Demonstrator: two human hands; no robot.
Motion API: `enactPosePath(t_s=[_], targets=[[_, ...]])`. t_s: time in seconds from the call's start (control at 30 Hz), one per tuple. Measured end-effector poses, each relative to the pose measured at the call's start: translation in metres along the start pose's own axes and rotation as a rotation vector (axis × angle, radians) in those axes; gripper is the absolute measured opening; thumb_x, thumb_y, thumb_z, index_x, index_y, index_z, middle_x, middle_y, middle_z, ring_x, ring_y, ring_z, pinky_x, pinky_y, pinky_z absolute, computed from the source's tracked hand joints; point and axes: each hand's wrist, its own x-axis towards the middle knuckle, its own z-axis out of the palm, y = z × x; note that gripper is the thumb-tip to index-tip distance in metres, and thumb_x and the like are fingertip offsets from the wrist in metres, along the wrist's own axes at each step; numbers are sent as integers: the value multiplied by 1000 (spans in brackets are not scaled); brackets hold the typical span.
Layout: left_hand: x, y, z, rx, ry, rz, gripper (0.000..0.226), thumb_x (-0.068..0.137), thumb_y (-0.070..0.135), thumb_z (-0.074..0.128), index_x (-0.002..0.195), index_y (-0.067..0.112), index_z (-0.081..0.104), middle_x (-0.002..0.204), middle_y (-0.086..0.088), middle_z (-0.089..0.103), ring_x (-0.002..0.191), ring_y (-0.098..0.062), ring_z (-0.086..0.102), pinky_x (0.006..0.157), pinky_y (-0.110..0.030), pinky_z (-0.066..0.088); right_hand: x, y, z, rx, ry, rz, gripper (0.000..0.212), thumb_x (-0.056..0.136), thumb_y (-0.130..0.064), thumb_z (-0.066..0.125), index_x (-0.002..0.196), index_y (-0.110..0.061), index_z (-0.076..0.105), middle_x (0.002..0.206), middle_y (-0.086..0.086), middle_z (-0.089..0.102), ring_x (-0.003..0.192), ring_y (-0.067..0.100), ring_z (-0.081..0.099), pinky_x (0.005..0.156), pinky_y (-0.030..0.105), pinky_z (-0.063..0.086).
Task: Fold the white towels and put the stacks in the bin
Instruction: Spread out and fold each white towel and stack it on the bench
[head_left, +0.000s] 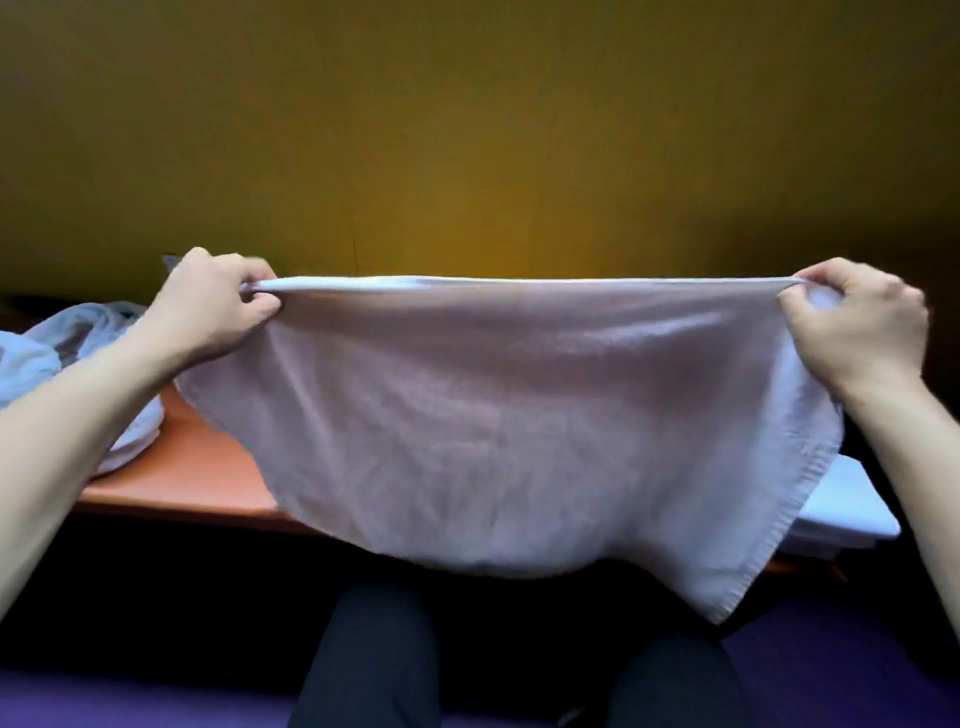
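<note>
Head view: the left hand (221, 301) pinches one top corner of a white towel (498, 415) at about 9 o'clock, and the right hand (862, 322) pinches the other top corner at about 3 o'clock. Both hands have their fingers curled round the hem, thumbs toward the cloth. The top edge is pulled taut between them, nearly level, and the rest hangs in the air in front of the table (208, 467), its lower edge sagging toward 6 o'clock above the person's knees (374, 654). The towel is spread out in a single layer, as far as the view shows; no fold is made in it.

At 9 o'clock, behind the left forearm, a pile (67, 338) of loose, crumpled white cloth lies on the table. These look like towels not yet folded. At about 4 o'clock, partly hidden by the hanging towel and the right forearm, a stack (852, 509) of flat, squared white cloth rests near the table's edge; I judge these to be folded towels.

No bin shows in this view, so I cannot tell where it stands or whether anything is in it.

By my judgement the task is somewhere in its middle. Some towels appear folded and stacked, one is held open ready for its first fold, and a pile is left to do. Moving the stacks into the bin seems not yet done for the stack at 4 o'clock.
</note>
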Motion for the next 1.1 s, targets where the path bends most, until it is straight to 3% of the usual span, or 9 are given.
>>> enactPosePath(t_s=[0.13, 0.27, 0.37, 0.5, 0.7, 0.8, 0.93, 1.0, 1.1], targets=[[20, -20, 50, 78, -236, -91, 41, 91, 40, 41, 71, 8, 58, 83, -20, 61, 85, -42, 55, 79, -46, 45, -7, 10, 69, -70, -234, 16, 47, 78, -42, 48, 106, -15, 73, 110, 17, 71, 103, 42, 63, 85, 43, 50], [34, -34, 115, 20, -362, -205, 26, 88, 37, 51, 81, 12, 48, 86, -18, 62, 89, -39, 58, 73, -44, 41, -9, 26, 143, -113, -378, 64, 27, 90, -28, 56, 107, -15, 73, 112, 16, 70, 106, 41, 61, 84, 40, 48], [49, -51, 163, 122, -349, -245, 16, 89, 25, 57, 88, 15, 44, 94, -23, 65, 97, -46, 60, 77, -45, 36, -1, 39, 200, -165, -431, 35, 28, 93, -24, 53, 111, -14, 73, 109, 18, 70, 102, 42, 62, 79, 41, 48], [83, -70, 219, 302, -274, -193, 26, 91, 33, 59, 108, 13, 54, 106, -23, 67, 106, -43, 58, 87, -49, 36, 11, 53, 265, -299, -452, -24, 28, 100, -21, 49, 113, -13, 72, 103, 19, 67, 91, 43, 61, 70, 42, 49], [133, -79, 291, 520, -202, -111, 23, 90, 15, 62, 110, 4, 57, 108, -27, 62, 106, -46, 50, 90, -51, 35, 33, 86, 344, -471, -465, -134, 25, 101, -20, 50, 111, -10, 72, 93, 23, 68, 87, 42, 61, 76, 44, 49], [153, -75, 317, 527, -150, -164, 29, 89, 8, 61, 117, 3, 57, 114, -30, 55, 106, -48, 48, 94, -55, 35, 44, 92, 366, -572, -437, -154, 25, 102, -24, 50, 114, -13, 68, 103, 22, 65, 97, 41, 57, 86, 46, 42], [140, -59, 342, 429, -196, -298, 61, 82, 14, 74, 136, 8, 47, 135, -31, 41, 116, -51, 45, 99, -59, 34, 29, 93, 378, -487, -346, -85, 34, 92, -22, 63, 125, -13, 61, 121, 23, 57, 112, 44, 50, 96, 50, 34], [110, -51, 357, 355, -278, -226, 64, 85, 23, 73, 140, 9, 46, 139, -29, 42, 118, -50, 46, 99, -58, 37, 1, 93, 382, -401, -422, -144, 44, 89, -23, 64, 132, -13, 57, 129, 21, 56, 116, 43, 50, 99, 49, 33], [62, -48, 381, 273, -507, -134, 64, 99, 50, 46, 156, 27, 29, 164, -16, 24, 144, -44, 30, 114, -58, 28, -48, 99, 387, -321, -611, -158, 52, 95, -38, 51, 144, -21, 49, 145, 12, 52, 130, 36, 48, 109, 49, 32]])
